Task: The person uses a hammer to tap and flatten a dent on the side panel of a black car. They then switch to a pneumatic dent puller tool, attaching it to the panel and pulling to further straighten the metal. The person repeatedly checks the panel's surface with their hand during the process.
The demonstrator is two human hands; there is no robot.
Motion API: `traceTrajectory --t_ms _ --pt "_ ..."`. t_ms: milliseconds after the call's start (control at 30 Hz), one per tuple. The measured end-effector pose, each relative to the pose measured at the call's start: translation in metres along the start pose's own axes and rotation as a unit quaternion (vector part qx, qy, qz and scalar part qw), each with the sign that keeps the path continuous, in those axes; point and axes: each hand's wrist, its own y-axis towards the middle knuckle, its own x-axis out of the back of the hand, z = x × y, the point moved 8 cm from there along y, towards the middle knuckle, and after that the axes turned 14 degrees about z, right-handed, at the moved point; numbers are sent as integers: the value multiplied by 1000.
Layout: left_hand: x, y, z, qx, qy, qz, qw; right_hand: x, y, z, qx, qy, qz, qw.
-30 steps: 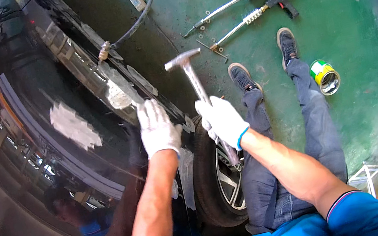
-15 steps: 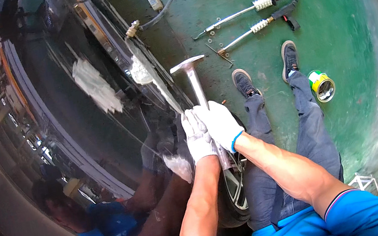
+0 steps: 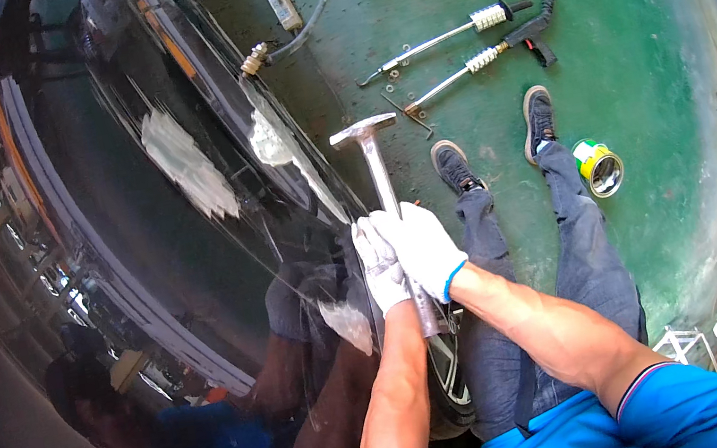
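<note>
Head view: dark car panel [image 3: 197, 286] fills the left, green floor [image 3: 663, 103] the right.
Right hand [image 3: 422, 253]: white glove, fingers closed round the hammer [image 3: 380, 174] mid-handle.
Left hand [image 3: 381, 264]: white glove, fingers straight and together, not gripping anything visible; pressed against right hand, beside panel edge. Panel contact: can't tell.
Hammer: centre frame, head up, handle end low between the forearms; head just right of the panel edge, apart from it.
Pale patches: one [image 3: 187, 166] upper left, one [image 3: 269, 141] near the edge, one [image 3: 346, 324] just left of left wrist.
Wheel [image 3: 448, 366]: lower centre, partly hidden by forearm and leg.
Floor items: two rod tools, upper [image 3: 433, 45] and lower [image 3: 451, 82], upper right; yellow-green can [image 3: 603, 171] right of the shoes.
Just changed: a second ago left hand lay apart, up by the edge patch; now it's against the right. Last half second: pose nearly same.
Meaning: work looks gathered, by my judgement, at hammer handle and panel edge by the wheel.
</note>
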Motion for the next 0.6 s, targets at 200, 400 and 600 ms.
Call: traceTrajectory --t_ms 200,400,600 --pt "8 -9 4 -5 7 35 999 13 8 -3 57 -90 -1 994" --pt "5 -6 7 4 -28 32 999 9 4 -7 39 -85 18 996" --pt "12 -7 16 15 -59 51 997 -2 1 9 82 -159 27 983"
